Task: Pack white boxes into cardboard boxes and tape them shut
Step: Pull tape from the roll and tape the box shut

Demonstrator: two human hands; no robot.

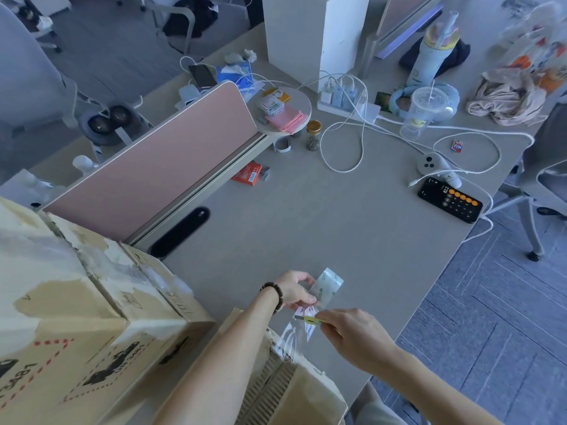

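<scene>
A grey office desk (322, 216) carries cables, a phone (450, 204) and a plastic cup (425, 111). At its near edge the left hand (296, 290) grips a roll of clear tape (326, 285). The tape strip (299, 325) runs down toward the viewer onto a cardboard box (288, 381). The right hand (352, 332) pinches a small yellow utility knife (308, 319), blade pointing left across the strip. More taped cardboard boxes (76, 317) are stacked on the left.

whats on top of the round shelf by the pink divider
On the round shelf lie a folded pink cloth, a small clear case and a yellow packet. Anything beneath the cloth is hidden.
</scene>
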